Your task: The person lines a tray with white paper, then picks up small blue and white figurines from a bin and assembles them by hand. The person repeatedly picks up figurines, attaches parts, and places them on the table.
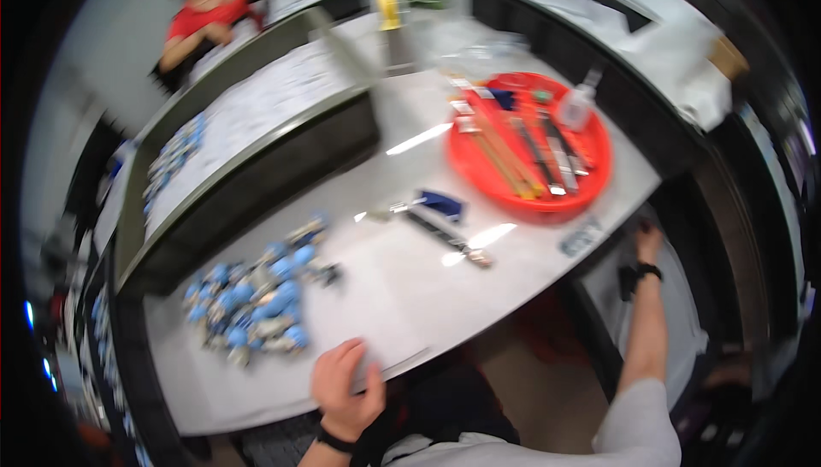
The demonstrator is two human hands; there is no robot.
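Observation:
My left hand [345, 388] rests at the near edge of the white table [385, 296], thumb held apart from the fingers, with nothing in it. Close beyond it lies a heap of small blue and cream pieces [256, 296], too blurred to name. My right hand [648, 240] reaches far out to the right, over a dark bin with a pale lining [680, 287]; its fingers are small and smeared. A slim black-handled tool [440, 234] lies mid-table, beside a dark blue piece [441, 204].
A round red tray [457, 172] holds several slim tools and a white squeeze bottle [576, 108]. At left stands a large crate [256, 155] with white sheeting and more blue pieces. A yellow-topped container [395, 35] stands behind. Someone in red [209, 18] works beyond the crate.

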